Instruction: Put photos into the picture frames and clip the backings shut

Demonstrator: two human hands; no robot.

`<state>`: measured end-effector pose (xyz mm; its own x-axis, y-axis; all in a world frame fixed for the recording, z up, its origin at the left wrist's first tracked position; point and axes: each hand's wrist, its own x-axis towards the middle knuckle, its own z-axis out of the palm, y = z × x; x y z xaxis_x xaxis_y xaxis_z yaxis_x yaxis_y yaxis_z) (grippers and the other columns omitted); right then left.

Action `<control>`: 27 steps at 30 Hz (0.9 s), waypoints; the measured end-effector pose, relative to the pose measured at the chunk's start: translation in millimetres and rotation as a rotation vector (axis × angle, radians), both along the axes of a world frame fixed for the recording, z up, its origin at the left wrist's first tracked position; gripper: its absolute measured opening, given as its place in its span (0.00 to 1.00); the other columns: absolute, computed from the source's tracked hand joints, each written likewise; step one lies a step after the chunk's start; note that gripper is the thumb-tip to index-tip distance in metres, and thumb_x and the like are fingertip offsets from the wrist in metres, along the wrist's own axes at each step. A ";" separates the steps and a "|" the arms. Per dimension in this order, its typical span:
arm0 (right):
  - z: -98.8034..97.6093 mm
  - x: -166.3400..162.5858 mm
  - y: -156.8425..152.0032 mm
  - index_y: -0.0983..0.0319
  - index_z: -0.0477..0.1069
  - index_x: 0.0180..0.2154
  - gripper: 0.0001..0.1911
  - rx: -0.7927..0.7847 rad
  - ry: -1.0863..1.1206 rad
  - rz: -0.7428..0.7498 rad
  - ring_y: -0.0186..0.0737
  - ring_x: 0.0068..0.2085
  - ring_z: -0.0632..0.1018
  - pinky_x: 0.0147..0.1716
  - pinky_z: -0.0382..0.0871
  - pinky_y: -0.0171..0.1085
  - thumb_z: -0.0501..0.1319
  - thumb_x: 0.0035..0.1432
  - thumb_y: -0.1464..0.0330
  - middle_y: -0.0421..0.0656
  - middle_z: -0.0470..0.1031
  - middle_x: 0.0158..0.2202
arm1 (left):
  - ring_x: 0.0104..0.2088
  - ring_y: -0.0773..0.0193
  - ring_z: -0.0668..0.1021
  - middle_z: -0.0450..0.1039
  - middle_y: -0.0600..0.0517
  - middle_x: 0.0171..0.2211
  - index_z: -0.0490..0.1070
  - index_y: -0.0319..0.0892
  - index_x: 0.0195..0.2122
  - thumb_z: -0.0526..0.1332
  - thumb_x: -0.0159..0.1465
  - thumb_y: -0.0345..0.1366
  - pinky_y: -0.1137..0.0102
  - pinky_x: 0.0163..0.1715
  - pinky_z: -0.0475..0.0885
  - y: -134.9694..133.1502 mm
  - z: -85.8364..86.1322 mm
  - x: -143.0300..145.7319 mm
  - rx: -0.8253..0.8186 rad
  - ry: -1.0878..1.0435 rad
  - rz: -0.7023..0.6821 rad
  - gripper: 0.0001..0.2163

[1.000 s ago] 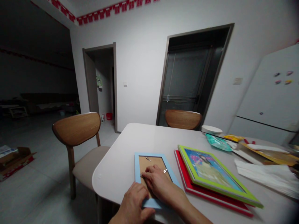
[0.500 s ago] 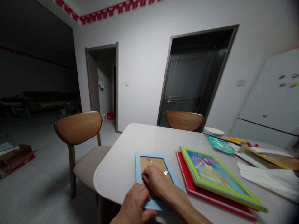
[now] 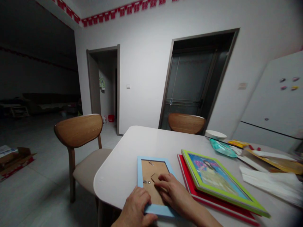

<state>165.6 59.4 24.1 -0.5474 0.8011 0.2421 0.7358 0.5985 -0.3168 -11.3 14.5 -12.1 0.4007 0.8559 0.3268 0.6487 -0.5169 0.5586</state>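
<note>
A light blue picture frame (image 3: 140, 170) lies face down on the table, its brown backing board (image 3: 153, 167) facing up. Small metal pieces, one a hanger (image 3: 151, 163) near the top and one a clip (image 3: 146, 182) at the left edge, show on the back. My left hand (image 3: 137, 205) is closed around the frame's lower left corner, thumb along the bottom edge. Over the right half of the board is my right hand (image 3: 170, 192), fingers bent and together beside a thin dark angular outline (image 3: 153, 177). Whatever its fingertips pinch is hidden.
Right of the blue frame, a green picture frame (image 3: 189, 160) rests on a red frame (image 3: 183, 171). Farther right lie a teal plastic packet (image 3: 222, 148), white paper (image 3: 267, 183), a brown envelope (image 3: 272, 160) and a white bowl (image 3: 216, 135). Wooden chairs (image 3: 79, 129) (image 3: 187, 123) stand around the table.
My right hand has moved from the left edge of the backing board to its right side, uncovering the clip and the thin outline. My left hand stays on the frame's corner.
</note>
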 end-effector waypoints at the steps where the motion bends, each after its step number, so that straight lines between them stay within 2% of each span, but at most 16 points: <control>1: -1.6 0.9 -2.1 0.58 0.73 0.29 0.13 0.013 -0.015 0.000 0.39 0.40 0.67 0.38 0.59 0.35 0.50 0.52 0.70 0.45 0.69 0.35 | 0.35 0.62 0.66 0.66 0.54 0.32 0.62 0.42 0.28 0.65 0.44 0.29 0.72 0.33 0.60 -0.6 0.0 -0.1 -0.001 -0.005 0.002 0.12; 4: -2.3 0.6 -7.0 0.58 0.73 0.31 0.14 -0.006 -0.038 -0.037 0.40 0.42 0.68 0.38 0.60 0.35 0.49 0.51 0.72 0.46 0.69 0.37 | 0.35 0.62 0.66 0.65 0.54 0.32 0.62 0.42 0.28 0.65 0.45 0.29 0.72 0.33 0.60 -0.6 0.0 0.1 -0.013 -0.002 0.001 0.12; 6: 0.9 2.3 -7.0 0.59 0.69 0.41 0.17 -0.053 -0.005 -0.122 0.40 0.43 0.69 0.39 0.61 0.35 0.51 0.48 0.72 0.47 0.68 0.42 | 0.35 0.62 0.66 0.66 0.54 0.31 0.62 0.42 0.28 0.65 0.44 0.29 0.72 0.33 0.60 0.4 0.0 0.6 -0.022 0.004 -0.003 0.13; 8: 6.1 7.5 -4.0 0.61 0.62 0.49 0.24 -0.132 0.066 -0.216 0.41 0.43 0.70 0.40 0.61 0.36 0.53 0.47 0.70 0.49 0.69 0.43 | 0.35 0.62 0.66 0.66 0.54 0.31 0.62 0.42 0.27 0.66 0.42 0.28 0.72 0.33 0.60 1.2 0.1 1.1 -0.024 0.006 -0.001 0.13; 12: 17.5 21.3 5.0 0.66 0.61 0.49 0.26 -0.412 0.313 -0.276 0.41 0.36 0.74 0.36 0.64 0.37 0.53 0.48 0.61 0.48 0.74 0.36 | 0.34 0.62 0.66 0.65 0.55 0.30 0.62 0.42 0.27 0.66 0.42 0.27 0.73 0.32 0.60 0.2 1.2 1.0 -0.014 -0.011 0.011 0.13; 15: 21.7 27.2 7.7 0.64 0.59 0.50 0.29 -0.662 0.615 -0.307 0.40 0.35 0.75 0.33 0.66 0.37 0.48 0.51 0.55 0.47 0.73 0.36 | 0.34 0.63 0.66 0.65 0.55 0.30 0.62 0.42 0.26 0.65 0.43 0.27 0.73 0.32 0.60 -0.9 1.6 0.6 -0.009 -0.024 0.007 0.13; 17: 21.1 28.5 5.7 0.63 0.55 0.53 0.30 -0.773 0.775 -0.309 0.41 0.36 0.75 0.33 0.67 0.38 0.44 0.52 0.53 0.47 0.73 0.37 | 0.34 0.62 0.66 0.65 0.54 0.30 0.61 0.41 0.26 0.66 0.42 0.27 0.73 0.32 0.60 -0.9 1.5 0.5 -0.007 -0.030 0.012 0.13; 19: 19.3 28.8 1.6 0.61 0.55 0.53 0.30 -0.766 0.825 -0.292 0.42 0.42 0.72 0.39 0.65 0.39 0.45 0.52 0.53 0.48 0.71 0.43 | 0.34 0.62 0.66 0.65 0.54 0.30 0.61 0.41 0.26 0.66 0.42 0.27 0.73 0.32 0.60 -0.6 1.5 0.1 -0.006 -0.031 0.019 0.14; 22: 19.5 28.8 -4.8 0.60 0.56 0.53 0.30 -0.661 0.707 -0.222 0.41 0.51 0.65 0.49 0.57 0.39 0.52 0.49 0.55 0.47 0.62 0.52 | 0.34 0.62 0.66 0.65 0.54 0.30 0.61 0.41 0.26 0.66 0.42 0.27 0.73 0.32 0.60 -0.8 2.8 -1.3 -0.005 -0.026 0.020 0.14; 25: 23.3 28.4 -6.9 0.64 0.55 0.54 0.34 -0.666 0.567 -0.101 0.41 0.48 0.68 0.47 0.59 0.39 0.55 0.47 0.56 0.49 0.65 0.50 | 0.33 0.63 0.66 0.65 0.54 0.29 0.61 0.41 0.26 0.66 0.42 0.27 0.73 0.31 0.59 -1.8 5.8 -2.7 -0.010 -0.027 0.011 0.14; 27: 25.3 27.6 -5.3 0.67 0.57 0.52 0.33 -0.682 0.525 -0.067 0.42 0.45 0.70 0.45 0.61 0.38 0.56 0.46 0.57 0.50 0.67 0.48 | 0.32 0.63 0.66 0.65 0.54 0.29 0.61 0.41 0.25 0.66 0.41 0.26 0.73 0.31 0.59 -2.2 7.5 -3.0 -0.016 -0.027 0.004 0.14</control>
<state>193.2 54.2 49.5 -0.4456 0.8901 -0.0952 0.4206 0.1144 -0.9000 -14.3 12.3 -4.6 0.3886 0.8625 0.3240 0.6350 -0.5056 0.5841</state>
